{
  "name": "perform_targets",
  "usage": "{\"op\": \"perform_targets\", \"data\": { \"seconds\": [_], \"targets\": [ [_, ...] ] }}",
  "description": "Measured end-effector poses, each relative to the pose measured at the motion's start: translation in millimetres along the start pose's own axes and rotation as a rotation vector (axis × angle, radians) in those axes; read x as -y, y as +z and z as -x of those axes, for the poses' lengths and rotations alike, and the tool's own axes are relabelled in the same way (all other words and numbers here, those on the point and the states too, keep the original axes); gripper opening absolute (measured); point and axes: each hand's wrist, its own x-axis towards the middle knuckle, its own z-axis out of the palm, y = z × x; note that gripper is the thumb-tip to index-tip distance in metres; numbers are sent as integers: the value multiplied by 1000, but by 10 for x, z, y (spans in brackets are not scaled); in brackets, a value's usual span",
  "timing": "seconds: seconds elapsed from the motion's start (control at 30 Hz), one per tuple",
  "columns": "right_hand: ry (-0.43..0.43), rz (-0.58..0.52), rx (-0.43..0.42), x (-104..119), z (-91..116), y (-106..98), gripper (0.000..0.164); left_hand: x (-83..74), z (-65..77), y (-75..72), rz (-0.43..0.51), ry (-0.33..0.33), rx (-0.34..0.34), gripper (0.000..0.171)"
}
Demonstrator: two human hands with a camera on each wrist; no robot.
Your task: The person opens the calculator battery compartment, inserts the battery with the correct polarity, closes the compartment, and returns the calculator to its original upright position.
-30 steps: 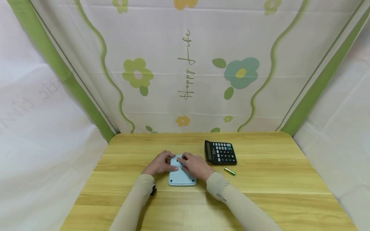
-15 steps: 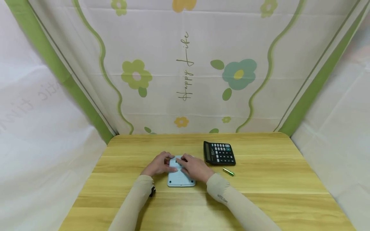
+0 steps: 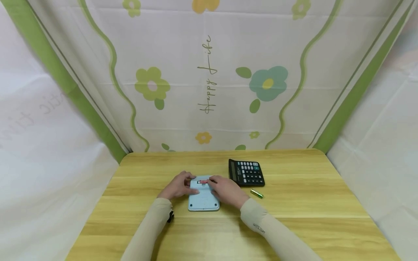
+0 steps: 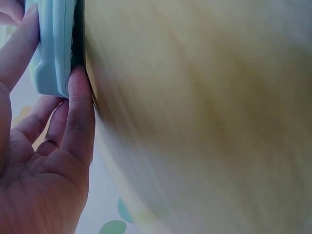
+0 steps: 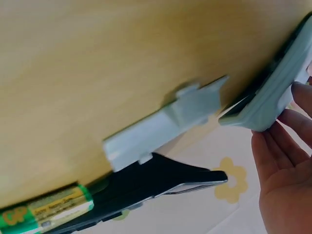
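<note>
Calculator, pale blue, lies face down, held by the left hand; the right hand touches it beside a red battery, grip unclear.

Long sleeves in plain, pale beige were worn on both arms. In the head view, the left sleeve was seen left of centre at the bottom of the frame, fitted fairly closely along the forearm. The right sleeve, at the lower right of centre, was matched to it in colour and was marked near the wrist with dark lettering, too small to be read. A small black object was worn at the left wrist. The left grip and right grip were bare.
</note>
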Motion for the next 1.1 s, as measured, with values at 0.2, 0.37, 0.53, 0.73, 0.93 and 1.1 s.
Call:
{"op": "perform_targets", "data": {
  "seconds": [0.2,0.37,0.53,0.73,0.93,1.1],
  "targets": [
    [-7,-32,-19,-14,1,-3,42,-20,-4,-6,-8,-10,5,64],
    [24,-40,20,-9,-12,2,43,-42,4,-8,-14,-4,1,64],
    [35,-70,22,2,-25,11,41,-46,14,-12,-11,6,-2,64],
    [47,-111,19,18,-32,14,40,-34,10,-9,1,1,4,65],
    [66,-157,51,17,-4,-9,46,-21,-9,-8,-23,14,16,67],
    [46,-222,51,-45,42,-75,48,-49,-21,-20,-36,2,18,66]
  ]
}}
